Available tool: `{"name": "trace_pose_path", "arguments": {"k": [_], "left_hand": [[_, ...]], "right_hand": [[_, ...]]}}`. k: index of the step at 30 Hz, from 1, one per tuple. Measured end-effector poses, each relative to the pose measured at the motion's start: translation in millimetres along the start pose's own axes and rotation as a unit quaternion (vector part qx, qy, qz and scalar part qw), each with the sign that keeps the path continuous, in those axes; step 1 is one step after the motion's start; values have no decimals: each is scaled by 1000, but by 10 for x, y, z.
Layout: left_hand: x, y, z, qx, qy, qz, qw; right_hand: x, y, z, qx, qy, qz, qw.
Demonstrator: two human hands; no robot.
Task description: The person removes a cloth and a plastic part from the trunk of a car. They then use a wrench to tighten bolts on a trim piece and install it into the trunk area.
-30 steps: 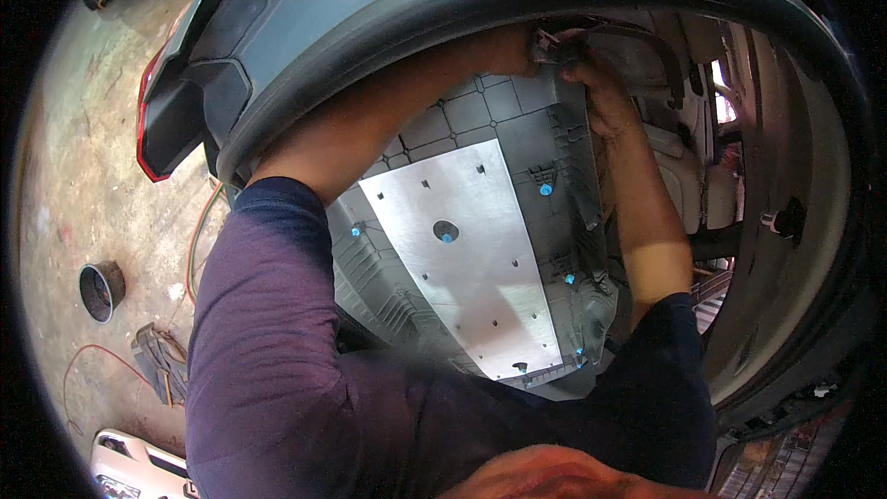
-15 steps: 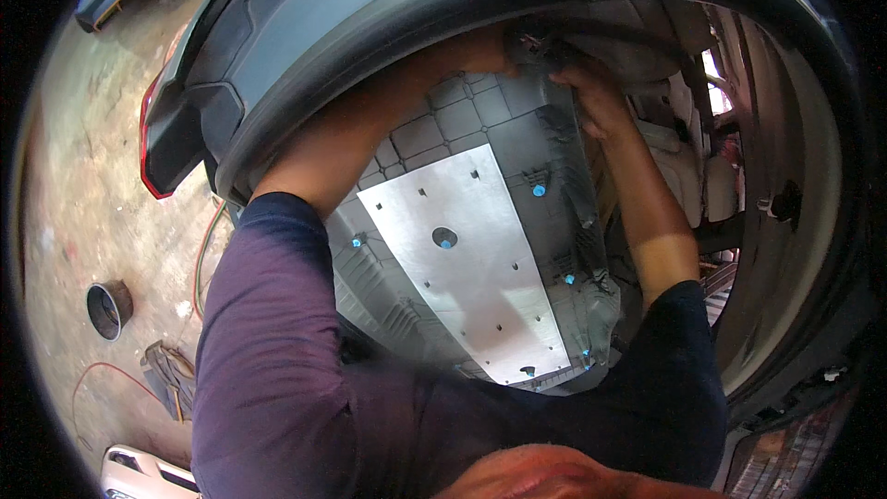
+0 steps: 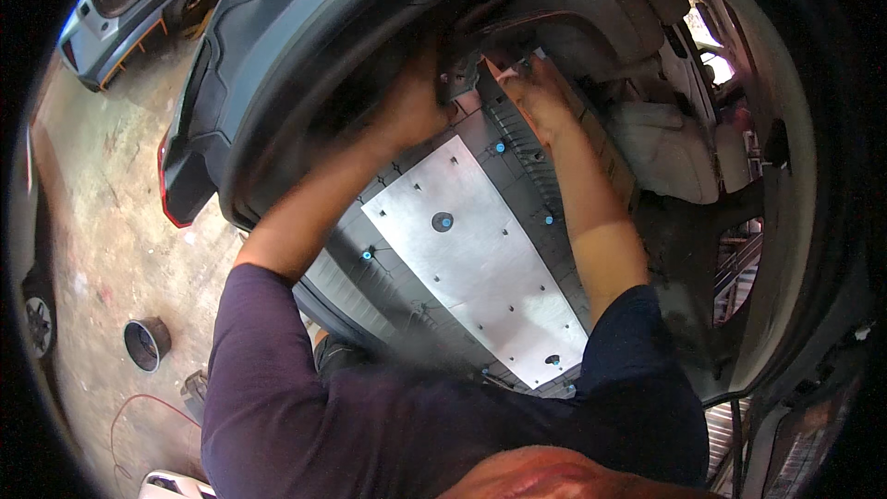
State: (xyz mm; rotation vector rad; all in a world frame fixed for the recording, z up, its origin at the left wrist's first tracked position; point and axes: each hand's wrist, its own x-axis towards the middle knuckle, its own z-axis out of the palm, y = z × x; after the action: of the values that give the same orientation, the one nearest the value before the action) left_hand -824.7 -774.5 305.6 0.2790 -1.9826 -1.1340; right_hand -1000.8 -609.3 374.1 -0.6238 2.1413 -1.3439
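A large grey plastic car trim panel (image 3: 527, 187) lies slanted in front of my chest, its ribbed back side facing me. Fixed along its middle is a long silvery-white pad (image 3: 482, 263) with small slots and a round hole. Blue clips (image 3: 367, 255) stick out of the panel in several places. My left hand (image 3: 420, 109) is closed on the panel's far end, its fingers partly lost in shadow. Across from it, my right hand (image 3: 540, 100) grips the far right corner, fingers wrapped round the edge.
The dark rubber-edged car opening (image 3: 263, 120) arches round my arms. Grey seats (image 3: 661, 152) stand inside at the right. On the concrete floor at left are a round dark tub (image 3: 147, 345) and a red hose (image 3: 139, 397). A blue-grey bumper (image 3: 106, 32) stands far left.
Both hands have come nearer and lower in view, with the panel's far end between them. The right hand has shifted left. More of the seats shows.
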Motion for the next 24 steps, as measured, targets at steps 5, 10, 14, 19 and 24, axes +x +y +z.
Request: {"name": "trace_pose_path", "arguments": {"k": [5, 10, 14, 19, 24], "left_hand": [[-504, 588, -570, 35, -191, -122, 973], [-961, 1367, -1347, -16, -316, -121, 941], [-1177, 2175, -2124, -9, -344, -94, 934], [-1529, 2938, -2942, -2, -296, -174, 939], [-1695, 3884, -3690, -75, -140, -229, 960]], "right_hand": [[-845, 118, 11, -197, 106, -128, 966], [-2198, -205, 50, -486, 263, -246, 796], [-2909, -299, -173, -597, 234, -185, 745], [-3427, -555, -191, -530, 233, -338, 742], [-3834, -1303, -252, -601, 199, -406, 658]]}}
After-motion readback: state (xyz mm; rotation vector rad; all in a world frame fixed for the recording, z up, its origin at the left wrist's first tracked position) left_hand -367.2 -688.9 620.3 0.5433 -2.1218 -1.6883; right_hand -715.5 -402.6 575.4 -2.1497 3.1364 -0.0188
